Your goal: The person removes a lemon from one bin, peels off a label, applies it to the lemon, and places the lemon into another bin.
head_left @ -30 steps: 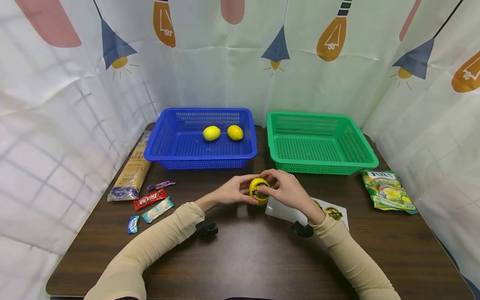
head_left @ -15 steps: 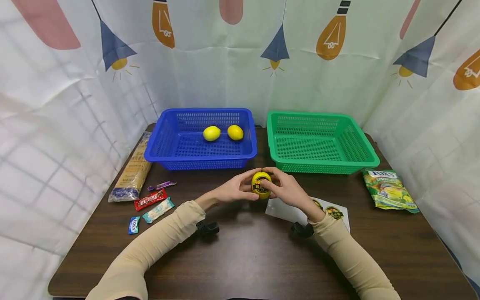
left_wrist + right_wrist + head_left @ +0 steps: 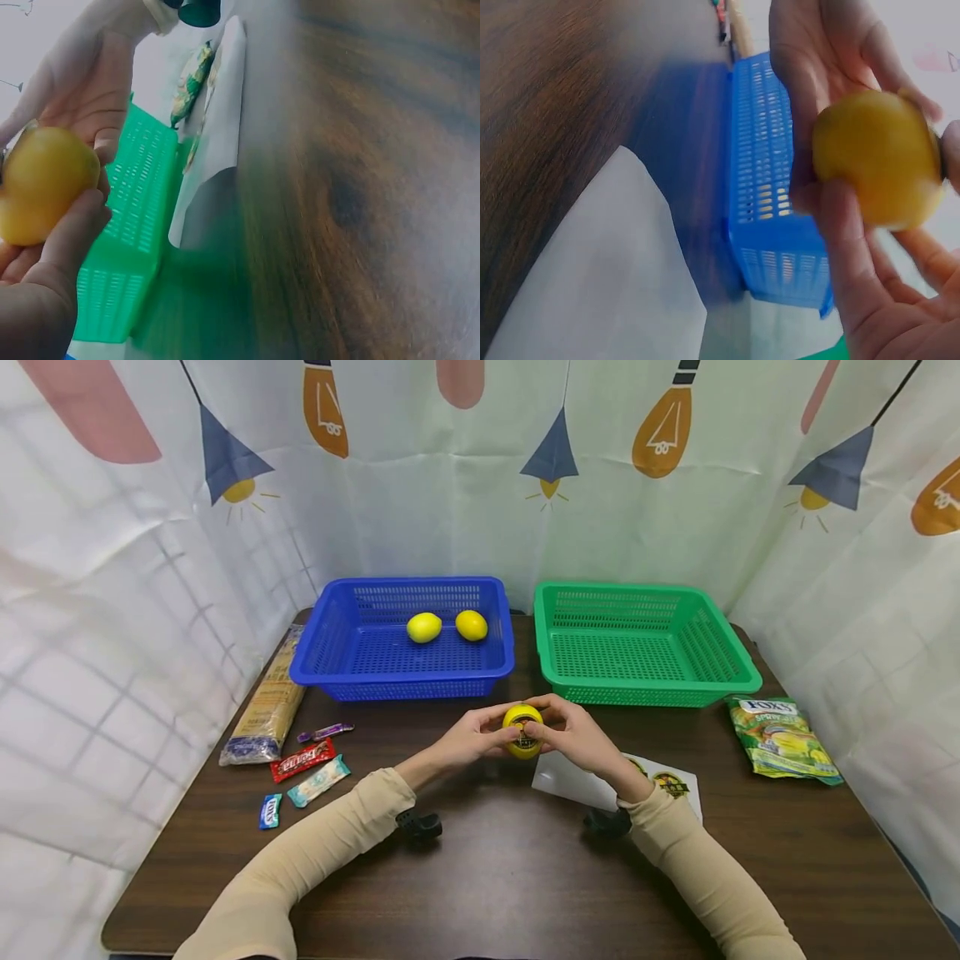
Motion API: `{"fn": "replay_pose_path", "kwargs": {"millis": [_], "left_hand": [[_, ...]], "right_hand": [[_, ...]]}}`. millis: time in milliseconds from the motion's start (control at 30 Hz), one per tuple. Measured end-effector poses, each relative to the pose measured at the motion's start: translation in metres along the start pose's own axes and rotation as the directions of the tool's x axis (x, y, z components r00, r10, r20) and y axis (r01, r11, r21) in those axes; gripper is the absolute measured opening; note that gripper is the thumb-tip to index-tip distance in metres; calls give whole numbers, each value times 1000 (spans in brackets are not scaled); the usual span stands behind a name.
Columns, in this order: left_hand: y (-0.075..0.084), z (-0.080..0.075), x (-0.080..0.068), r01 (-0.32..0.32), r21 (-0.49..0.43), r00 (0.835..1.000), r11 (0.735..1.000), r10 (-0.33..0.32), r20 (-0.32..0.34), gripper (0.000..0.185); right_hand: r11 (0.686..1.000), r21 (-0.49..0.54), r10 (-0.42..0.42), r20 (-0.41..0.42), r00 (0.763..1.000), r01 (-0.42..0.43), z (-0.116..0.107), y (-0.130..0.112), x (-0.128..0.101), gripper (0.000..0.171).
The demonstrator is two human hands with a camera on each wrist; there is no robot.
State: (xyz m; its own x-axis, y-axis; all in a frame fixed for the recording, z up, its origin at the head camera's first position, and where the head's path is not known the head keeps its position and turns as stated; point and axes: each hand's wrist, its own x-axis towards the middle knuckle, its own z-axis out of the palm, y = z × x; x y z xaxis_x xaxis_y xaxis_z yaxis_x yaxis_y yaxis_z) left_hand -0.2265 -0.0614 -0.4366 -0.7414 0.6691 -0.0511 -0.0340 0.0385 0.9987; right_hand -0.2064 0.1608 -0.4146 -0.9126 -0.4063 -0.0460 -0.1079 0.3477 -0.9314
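Observation:
A yellow lemon [image 3: 522,710] with a round dark sticker [image 3: 524,742] on its near side is held over the table in front of the baskets. My left hand [image 3: 474,737] grips its left side, the thumb laid on the sticker. From the right, my right hand [image 3: 577,737] holds it too, with its thumb at the sticker beside the other thumb. Both wrist views show fingers curled round the plain underside of the lemon [image 3: 49,176]. Under my right forearm lies a white sticker sheet [image 3: 570,781], part of it hidden by that arm.
Two lemons [image 3: 424,627] lie in the blue basket [image 3: 401,678] at the back; a green basket [image 3: 637,693] stands to its right. Several small wrapped sweets [image 3: 302,761] and a long tan packet [image 3: 262,702] are at left. A green sweets bag [image 3: 782,739] lies at right.
The lemon has risen slightly and turned a little between my hands. My left thumb has moved from its lower left side onto the sticker.

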Motion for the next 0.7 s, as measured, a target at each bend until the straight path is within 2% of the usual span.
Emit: {"fn": "replay_pose_path", "kwargs": {"millis": [167,333,567,700], "left_hand": [[0,-3,-3,-5,-60,1000,998,6,25,62],[0,-4,-6,-9,-83,999,996,13,45,75],[-2,-6,-7,22,-64,998,998,-18,60,55],[0,-5,-7,39,41,998,998,-40,48,51]], "right_hand": [[994,109,-15,24,1000,12,-4,0,-1,42],[990,137,-34,43,998,28,-6,1,-2,46],[995,104,-19,111,994,7,-8,8,1,47],[1000,14,23,136,990,-25,-8,4,3,49]]}}
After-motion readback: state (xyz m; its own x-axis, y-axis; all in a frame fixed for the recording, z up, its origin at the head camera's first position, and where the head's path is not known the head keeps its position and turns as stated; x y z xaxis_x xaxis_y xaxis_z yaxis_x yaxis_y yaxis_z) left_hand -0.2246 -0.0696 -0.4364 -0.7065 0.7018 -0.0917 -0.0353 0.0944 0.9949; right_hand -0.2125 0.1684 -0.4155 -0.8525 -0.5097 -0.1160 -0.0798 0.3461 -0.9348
